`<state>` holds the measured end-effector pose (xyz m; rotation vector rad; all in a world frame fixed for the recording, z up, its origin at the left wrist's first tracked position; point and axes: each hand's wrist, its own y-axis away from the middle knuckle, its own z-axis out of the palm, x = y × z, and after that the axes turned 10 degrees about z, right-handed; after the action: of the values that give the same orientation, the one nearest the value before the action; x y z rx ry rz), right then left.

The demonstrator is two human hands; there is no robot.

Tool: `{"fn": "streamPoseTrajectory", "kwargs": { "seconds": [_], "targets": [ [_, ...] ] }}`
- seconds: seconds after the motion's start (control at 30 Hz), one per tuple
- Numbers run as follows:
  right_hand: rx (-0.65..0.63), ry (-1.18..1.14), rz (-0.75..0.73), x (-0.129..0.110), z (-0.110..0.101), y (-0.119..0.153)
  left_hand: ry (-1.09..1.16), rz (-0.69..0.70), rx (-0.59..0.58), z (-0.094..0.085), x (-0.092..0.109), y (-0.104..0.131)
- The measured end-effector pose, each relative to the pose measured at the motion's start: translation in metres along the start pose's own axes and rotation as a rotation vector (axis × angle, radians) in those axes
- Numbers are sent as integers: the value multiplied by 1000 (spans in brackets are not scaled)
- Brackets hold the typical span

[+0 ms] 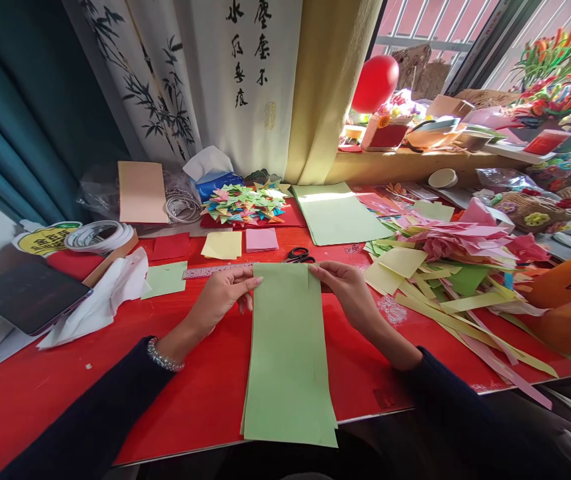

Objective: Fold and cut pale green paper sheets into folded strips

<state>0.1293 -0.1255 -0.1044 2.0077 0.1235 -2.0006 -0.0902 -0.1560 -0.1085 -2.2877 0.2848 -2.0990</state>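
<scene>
A long green sheet of paper (289, 353) lies lengthwise in front of me, its near end reaching past the table edge. Slightly offset edges show more than one layer. My left hand (228, 293) pinches its far left corner between thumb and fingers. At the far right corner, my right hand (342, 287) grips the paper the same way. Just beyond the sheet are black scissors (299, 255), partly hidden by it. A clear ruler (205, 272) lies behind my left hand. Close by sit a small green sheet (165, 280), yellow squares (222, 245) and pink squares (262, 239).
On the red table (190, 393), paper scraps (445, 293) and crumpled pink paper (460, 237) pile up at right. A green paper stack (340, 213) and folded paper pieces (245, 203) stand at the back. At left are a dark flat device (30, 293) and tape rolls (99, 237).
</scene>
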Motion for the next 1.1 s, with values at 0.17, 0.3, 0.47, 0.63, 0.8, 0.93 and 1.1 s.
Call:
{"fn": "streamPoseTrajectory", "kwargs": {
  "seconds": [0.17, 0.3, 0.47, 0.63, 0.8, 0.93, 1.1],
  "targets": [
    [-6, 0, -15, 0, 0, 1, -17, 9, 9, 0, 0, 1],
    [-4, 12, -16, 0, 0, 0, -15, 9, 8, 1, 0, 0],
    [4, 14, -17, 1, -1, 0, -10, 10, -17, 1, 1, 0],
    [23, 29, -27, 2, 0, 0, -11, 4, 6, 2, 3, 1],
    [42, 39, -32, 3, 0, 0, -19, 0, 12, 3, 3, 1],
    [47, 37, -28, 4, 0, 0, -43, 15, 25, 2, 0, 0],
    [38, 35, -31, 3, 0, 0, -165, 61, 27, -1, 0, 1]
  ]
}}
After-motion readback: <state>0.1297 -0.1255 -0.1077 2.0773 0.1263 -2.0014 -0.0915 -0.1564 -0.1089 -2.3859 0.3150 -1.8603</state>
